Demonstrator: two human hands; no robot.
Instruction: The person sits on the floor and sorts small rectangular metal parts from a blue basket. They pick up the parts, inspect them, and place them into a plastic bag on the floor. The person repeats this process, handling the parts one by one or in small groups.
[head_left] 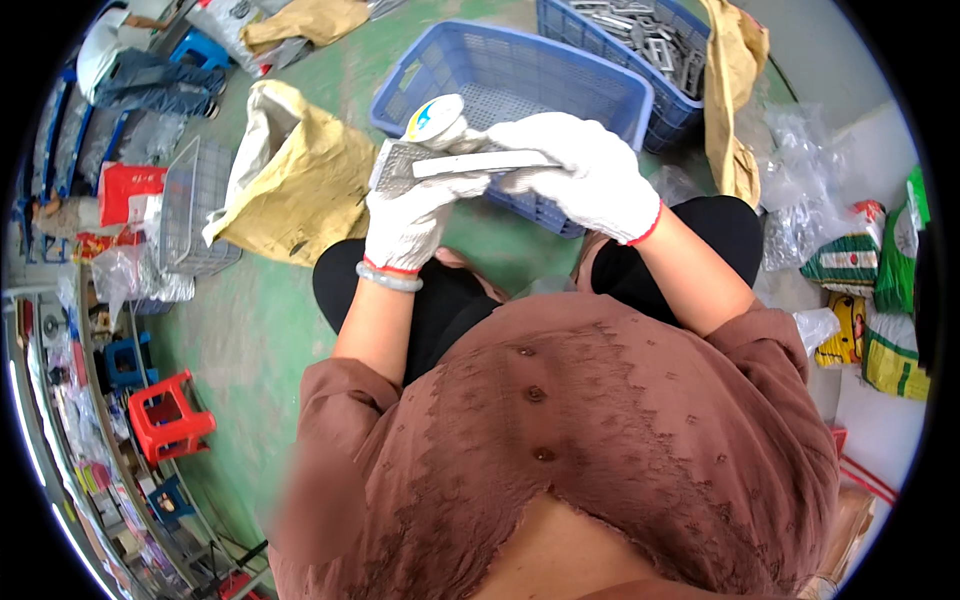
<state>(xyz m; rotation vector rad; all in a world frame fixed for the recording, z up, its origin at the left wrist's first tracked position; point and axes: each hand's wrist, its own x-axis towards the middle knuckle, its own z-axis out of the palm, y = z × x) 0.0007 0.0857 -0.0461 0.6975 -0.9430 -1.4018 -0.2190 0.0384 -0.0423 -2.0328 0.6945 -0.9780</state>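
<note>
Both my hands wear white knit gloves with red cuffs and meet in front of my knees. My left hand (403, 232), with a pale bangle at its wrist, is closed around a flat grey piece (397, 168) with a shiny, patterned surface. A narrow white bar-like edge (480, 163) runs from it toward my right hand (592, 170). The right fingers are closed on that edge's far end. Just above the piece is a white round thing (436, 119) with a blue and yellow label; which hand supports it, I cannot tell.
Beyond my hands stands a blue plastic crate (500, 42); another crate (560, 30) holds several grey metal parts (650, 40). A yellow sack (300, 190) lies left, and a red stool (170, 415) stands farther left. Filled bags (850, 250) line the right. A person (140, 75) sits far left.
</note>
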